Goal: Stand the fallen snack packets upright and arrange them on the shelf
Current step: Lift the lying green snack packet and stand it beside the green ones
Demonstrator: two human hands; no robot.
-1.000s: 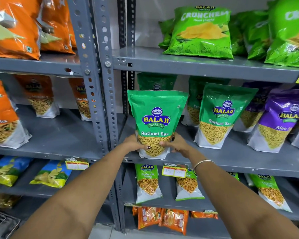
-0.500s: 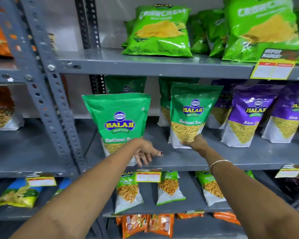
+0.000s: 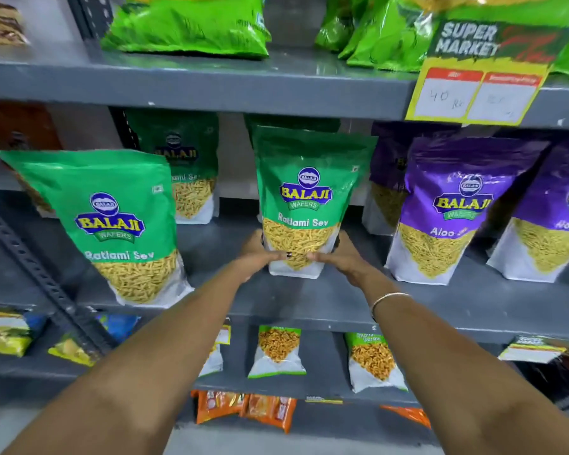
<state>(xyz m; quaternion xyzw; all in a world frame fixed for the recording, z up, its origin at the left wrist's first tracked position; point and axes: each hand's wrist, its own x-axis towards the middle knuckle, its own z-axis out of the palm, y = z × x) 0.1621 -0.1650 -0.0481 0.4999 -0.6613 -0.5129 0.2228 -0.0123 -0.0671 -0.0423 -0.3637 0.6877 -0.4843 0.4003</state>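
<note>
My left hand and right hand clasp the base of the upright Ratlami Sev packet between them; shelf beneath.

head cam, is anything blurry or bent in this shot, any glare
Head view: wide-angle bend bows the upper shelf edge and the post; the price tag writing is smeared; soft glare on the green chip bags; the packet between the hands stays readable.

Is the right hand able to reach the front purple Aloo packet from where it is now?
Probably yes: the right hand is beside the purple Aloo packet, and only bare shelf lies between.
</note>
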